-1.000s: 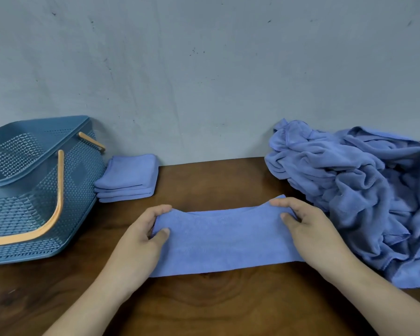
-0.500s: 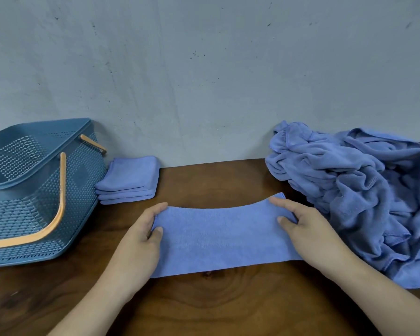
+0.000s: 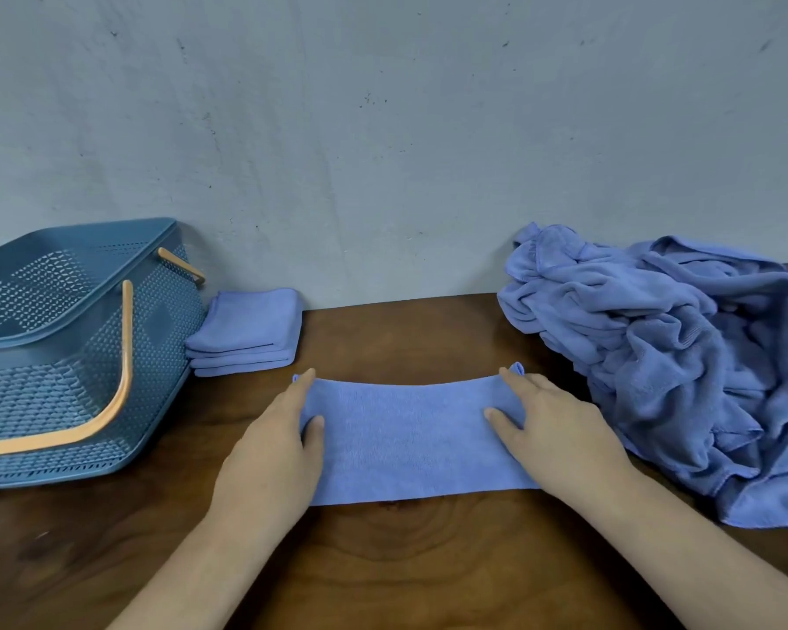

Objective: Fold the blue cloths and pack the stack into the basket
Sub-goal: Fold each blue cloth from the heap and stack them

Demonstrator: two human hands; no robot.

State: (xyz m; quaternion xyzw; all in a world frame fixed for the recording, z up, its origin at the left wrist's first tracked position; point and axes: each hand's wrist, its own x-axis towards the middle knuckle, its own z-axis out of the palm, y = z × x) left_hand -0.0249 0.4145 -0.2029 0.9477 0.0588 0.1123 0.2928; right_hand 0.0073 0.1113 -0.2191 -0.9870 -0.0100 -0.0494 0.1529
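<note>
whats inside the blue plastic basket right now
Inside the blue perforated plastic basket only its far inner wall shows, no cloth. The near wall hides its floor. The stack of folded blue cloths lies outside.

A soft blue cloth folded into a long strip [image 3: 410, 438] lies flat in the middle. A small stack of folded blue cloths [image 3: 246, 331] sits just beside the blue plastic basket with orange handles [image 3: 64, 393], left. A big crumpled heap of blue cloths [image 3: 678, 356] lies right.

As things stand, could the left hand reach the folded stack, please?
Probably yes: the left hand rests on the cloth just short of the stack, bare table between them; the basket stands aside.
</note>
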